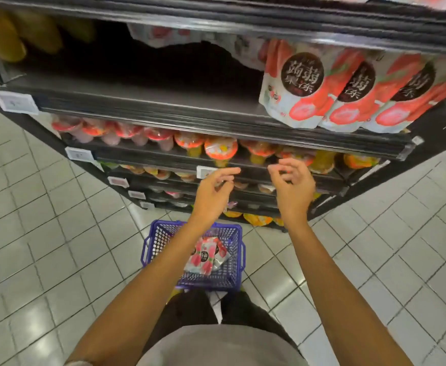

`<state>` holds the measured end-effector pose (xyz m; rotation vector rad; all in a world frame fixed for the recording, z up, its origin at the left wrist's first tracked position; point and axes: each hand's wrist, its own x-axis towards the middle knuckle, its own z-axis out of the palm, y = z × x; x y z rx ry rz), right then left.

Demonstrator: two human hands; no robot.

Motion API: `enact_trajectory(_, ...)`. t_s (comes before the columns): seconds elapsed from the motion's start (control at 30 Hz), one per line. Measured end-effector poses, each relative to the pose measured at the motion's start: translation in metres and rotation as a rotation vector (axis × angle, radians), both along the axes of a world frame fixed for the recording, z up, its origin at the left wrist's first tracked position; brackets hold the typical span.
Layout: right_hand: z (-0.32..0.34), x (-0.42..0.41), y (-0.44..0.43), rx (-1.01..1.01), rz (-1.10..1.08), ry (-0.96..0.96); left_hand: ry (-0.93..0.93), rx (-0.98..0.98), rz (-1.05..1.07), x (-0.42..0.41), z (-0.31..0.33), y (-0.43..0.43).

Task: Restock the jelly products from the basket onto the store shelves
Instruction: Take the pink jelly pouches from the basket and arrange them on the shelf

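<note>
In front of a black store shelf unit, two bare hands are raised side by side at the height of the lower shelves, each grip loose and empty. The left hand [212, 191] has its fingers curled slightly and spread, holding nothing. The right hand [293, 184] is much the same, fingers half bent and apart, nothing between them. The two hands are near each other but not touching. Below them, on the pale tiled floor [44, 233], stands a blue plastic basket [161, 239] just in front of the person's feet. Inside it lie a few pink and white jelly pouches [206, 256], partly hidden by the left forearm. Behind the hands, a shelf holds a row of jelly cups [220, 149] with red and orange lids. The shelf above it [147, 101] is mostly bare on the left, while on its right side stand several large jelly bags [303, 88], white with red fruit and a dark round label, leaning forward over the shelf edge. Small white price tags [15, 102] are fixed along the shelf fronts. More cups fill the lower shelves, blurred. Yellow packs [2, 38] sit blurred at the upper left.
</note>
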<state>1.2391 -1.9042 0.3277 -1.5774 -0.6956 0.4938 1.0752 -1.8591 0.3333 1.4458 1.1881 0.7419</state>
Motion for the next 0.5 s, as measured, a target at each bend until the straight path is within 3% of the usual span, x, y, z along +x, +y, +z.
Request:
enact_trajectory(0.37,-0.183,-0.127,-0.059,-0.496,0.136,0.083,0.418,-0.288,-0.216,-0.149,-0.176,-0.015)
enact_trajectory(0.5,-0.259,-0.161,-0.071,-0.577,0.102,0.164,0.397,-0.386,-0.11,-0.192,-0.26,-0.021)
